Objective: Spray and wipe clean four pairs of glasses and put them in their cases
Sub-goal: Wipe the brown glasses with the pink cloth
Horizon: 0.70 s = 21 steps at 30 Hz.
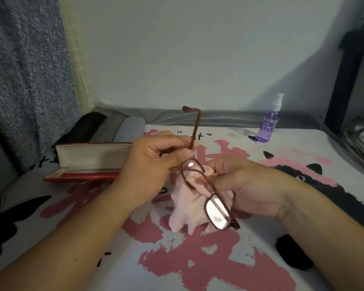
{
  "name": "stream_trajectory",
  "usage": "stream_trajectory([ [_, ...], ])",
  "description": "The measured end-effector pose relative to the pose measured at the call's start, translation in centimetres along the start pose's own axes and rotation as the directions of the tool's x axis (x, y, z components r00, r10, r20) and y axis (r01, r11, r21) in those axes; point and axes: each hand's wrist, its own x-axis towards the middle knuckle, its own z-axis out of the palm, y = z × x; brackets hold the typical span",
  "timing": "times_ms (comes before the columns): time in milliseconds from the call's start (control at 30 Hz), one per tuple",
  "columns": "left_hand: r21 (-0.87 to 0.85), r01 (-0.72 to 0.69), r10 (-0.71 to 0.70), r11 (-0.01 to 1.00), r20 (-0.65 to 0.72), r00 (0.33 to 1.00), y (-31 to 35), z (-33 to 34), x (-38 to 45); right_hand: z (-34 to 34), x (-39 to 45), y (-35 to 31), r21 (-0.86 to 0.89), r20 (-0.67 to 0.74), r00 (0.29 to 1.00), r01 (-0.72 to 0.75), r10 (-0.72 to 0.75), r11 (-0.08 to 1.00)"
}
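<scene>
Left hand: left hand (156, 162) pinches the upright temple of the brown glasses (206, 185), fingers curled round it.
Right hand: right hand (248, 185) grips the pink cloth (187, 206) bunched against the far lens.
Glasses: held above the table (282, 269), between both hands; frame's long axis runs from the left hand toward the near right.
Case: red case (88, 162) lies open just left of the left hand, the nearer hand for stowing.
Spray: purple bottle (270, 122) stands well apart, far right.
</scene>
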Motion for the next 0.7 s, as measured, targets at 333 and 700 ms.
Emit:
stream_trajectory([
  [333,-0.073,0.085,-0.081,0.994,0.052,0.995,0.0,1.8,-0.6,0.7,1.0,0.0,-0.118,-0.222,0.967,0.102,-0.126,0.988],
  [700,-0.185,0.122,-0.137,0.975,-0.071,0.988,0.4,0.3,0.0,0.2,0.7,0.0,-0.005,-0.215,0.973,0.087,-0.086,0.996],
])
